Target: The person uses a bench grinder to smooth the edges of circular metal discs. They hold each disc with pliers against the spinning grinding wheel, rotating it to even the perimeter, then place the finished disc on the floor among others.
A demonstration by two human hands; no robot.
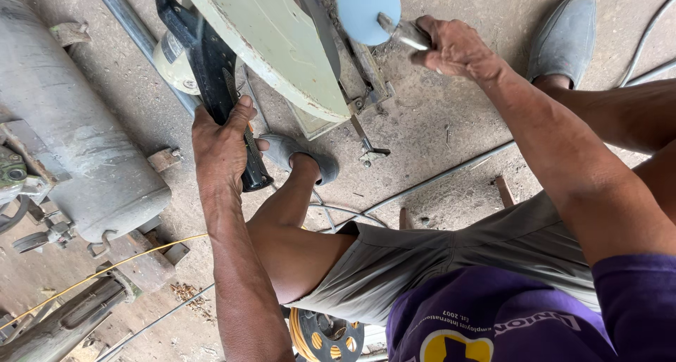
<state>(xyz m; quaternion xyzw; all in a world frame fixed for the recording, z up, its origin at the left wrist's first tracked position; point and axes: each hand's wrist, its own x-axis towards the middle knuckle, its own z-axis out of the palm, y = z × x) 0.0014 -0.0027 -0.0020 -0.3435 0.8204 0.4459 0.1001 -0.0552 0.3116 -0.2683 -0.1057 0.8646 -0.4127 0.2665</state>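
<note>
**Both hands on the chop saw**

Head view: my left hand [224, 145] is wrapped tight around the black handle [211, 66] of the chop saw, fingers curled over the grip and thumb laid along its side. The handle rises toward the top edge of the picture, just beside the saw's pale green blade guard [271, 41], which tilts across the top middle. My right hand [456, 48] is out near the top, right of the guard, pinching a short metal rod [405, 32] between fingers and thumb; I cannot tell how firmly. The rod's far end lies against a round pale blue disc [367, 6], at the saw's clamp [370, 87].

The saw stands on the dusty concrete floor [436, 122]. My left foot, in a grey shoe [299, 154], is planted just below the saw's base; the other grey shoe [563, 34] sits near the top right corner. A big grey metal cylinder [77, 129] lies along the left edge, and a thin steel bar [436, 179] runs across the floor under my legs.

How far along: as I judge it, the saw arm is raised and I see no sparks, so no cut is under way; the piece is being seated, and the cutting is still to do.
</note>
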